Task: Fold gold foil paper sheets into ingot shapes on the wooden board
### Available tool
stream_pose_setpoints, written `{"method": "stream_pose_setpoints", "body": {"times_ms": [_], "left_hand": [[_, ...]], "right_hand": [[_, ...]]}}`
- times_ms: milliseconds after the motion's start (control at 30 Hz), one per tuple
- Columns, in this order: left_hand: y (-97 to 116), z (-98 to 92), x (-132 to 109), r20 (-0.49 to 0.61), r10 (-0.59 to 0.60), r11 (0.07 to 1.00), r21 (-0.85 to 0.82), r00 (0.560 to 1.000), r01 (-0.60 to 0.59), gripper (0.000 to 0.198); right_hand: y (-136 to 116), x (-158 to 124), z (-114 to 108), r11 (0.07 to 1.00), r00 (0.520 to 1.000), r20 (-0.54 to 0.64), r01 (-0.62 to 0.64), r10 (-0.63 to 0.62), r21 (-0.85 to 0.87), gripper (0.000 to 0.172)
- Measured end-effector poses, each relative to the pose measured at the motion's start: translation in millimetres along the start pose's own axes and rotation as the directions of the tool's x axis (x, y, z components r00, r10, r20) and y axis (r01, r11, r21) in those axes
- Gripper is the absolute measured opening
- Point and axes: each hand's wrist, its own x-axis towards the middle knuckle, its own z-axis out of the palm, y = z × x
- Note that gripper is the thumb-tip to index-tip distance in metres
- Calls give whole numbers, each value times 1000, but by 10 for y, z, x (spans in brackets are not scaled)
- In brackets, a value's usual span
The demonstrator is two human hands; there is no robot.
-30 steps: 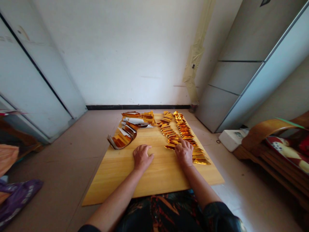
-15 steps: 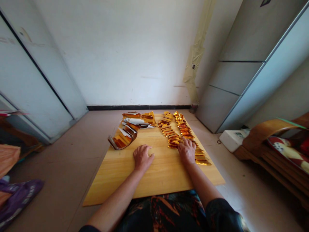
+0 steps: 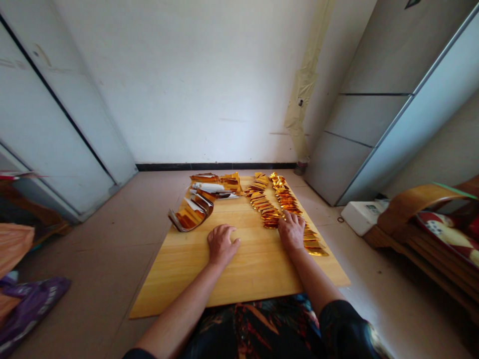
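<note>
While the left hand (image 3: 221, 244) spreads loosely curved fingers on the grained wooden board (image 3: 179, 281), the right hand (image 3: 292, 232) bends beside shiny, overlapping gold pieces (image 3: 262, 202) rowed at right, its grip hidden.

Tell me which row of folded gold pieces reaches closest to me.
The outer row, along the right edge of the wooden board: its near end lies closer than the fingers of your right hand, whereas the inner row stops beside them.
</note>
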Motion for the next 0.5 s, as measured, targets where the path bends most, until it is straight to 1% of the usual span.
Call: {"method": "stream_pose_setpoints", "body": {"times_ms": [167, 333, 500], "left_hand": [[8, 2, -3, -1, -3, 1000, -1, 1000, 3, 28], [17, -3, -6, -2, -3, 1000, -3, 1000, 3, 28], [24, 1, -11, -7, 2, 1000, -11, 1000, -2, 28]], "right_hand": [[-20, -23, 11, 1000, 1000, 9, -3, 3, 8, 20], [-52, -57, -39, 1000, 1000, 16, 8, -9, 24, 23], [-156, -66, -118, 995, 998, -30, 55, -53, 78, 26]]}}
